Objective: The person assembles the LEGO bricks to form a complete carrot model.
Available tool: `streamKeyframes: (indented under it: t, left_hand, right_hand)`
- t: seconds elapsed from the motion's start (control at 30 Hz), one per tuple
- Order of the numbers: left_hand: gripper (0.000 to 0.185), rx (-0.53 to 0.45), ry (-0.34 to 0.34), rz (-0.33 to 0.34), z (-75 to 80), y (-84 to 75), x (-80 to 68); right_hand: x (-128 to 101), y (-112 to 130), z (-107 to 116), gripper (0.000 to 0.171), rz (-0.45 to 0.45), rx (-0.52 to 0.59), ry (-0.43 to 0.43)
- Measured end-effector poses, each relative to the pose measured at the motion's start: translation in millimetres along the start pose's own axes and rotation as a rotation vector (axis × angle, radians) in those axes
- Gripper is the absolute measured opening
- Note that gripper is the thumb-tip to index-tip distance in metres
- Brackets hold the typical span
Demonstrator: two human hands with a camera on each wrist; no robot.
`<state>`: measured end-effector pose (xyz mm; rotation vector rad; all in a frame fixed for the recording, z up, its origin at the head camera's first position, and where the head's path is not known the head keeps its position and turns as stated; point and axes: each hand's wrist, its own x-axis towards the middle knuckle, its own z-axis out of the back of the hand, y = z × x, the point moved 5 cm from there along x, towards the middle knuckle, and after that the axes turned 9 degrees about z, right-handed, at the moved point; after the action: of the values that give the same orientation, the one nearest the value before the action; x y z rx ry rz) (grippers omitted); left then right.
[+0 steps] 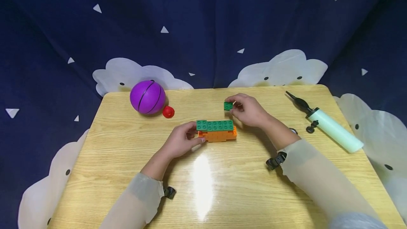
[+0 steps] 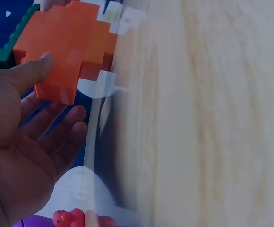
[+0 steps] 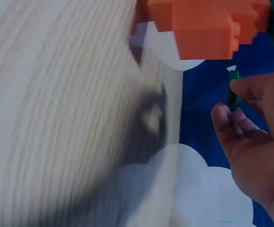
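Note:
In the head view my left hand (image 1: 180, 140) grips the left end of a block of joined orange toy bricks (image 1: 217, 136), thumb on the near side and fingers behind. A row of flat green bricks (image 1: 214, 126) with round studs tops the orange part and sticks out past it at the left. The left wrist view shows the thumb pressed on the stepped orange side, with the other fingers loosely bent below. My right hand (image 1: 249, 110) pinches a small, thin green brick (image 1: 228, 106) between thumb and fingers, above and beyond the block's right end.
A purple ball (image 1: 147, 97) sits at the table's far left, beside a small red toy (image 1: 168, 112). On the right lies a hand pump (image 1: 335, 130) with a pale green barrel, near small black round pieces (image 1: 310, 129). A dark blue curtain (image 1: 203, 45) hangs behind the table.

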<state>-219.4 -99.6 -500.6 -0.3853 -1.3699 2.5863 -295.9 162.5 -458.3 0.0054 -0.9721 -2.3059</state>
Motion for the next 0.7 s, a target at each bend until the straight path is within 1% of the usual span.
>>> streamKeyframes:
  t: [0.17,0.37,0.7]
  left_hand:
    - [0.031,-0.005,0.002,-0.011,-0.9,-1.3,0.6]
    - [0.034,-0.014,0.004,-0.014,-2.0,-0.2,2.1]
    - [0.034,-0.023,0.004,-0.015,-2.6,-0.3,1.1]
  right_hand:
    - [-15,12,9,0.041,0.050,0.006,-0.025]
    - [-27,28,17,0.039,0.065,0.042,-0.053]
    - [-43,43,18,0.042,0.099,0.039,-0.051]
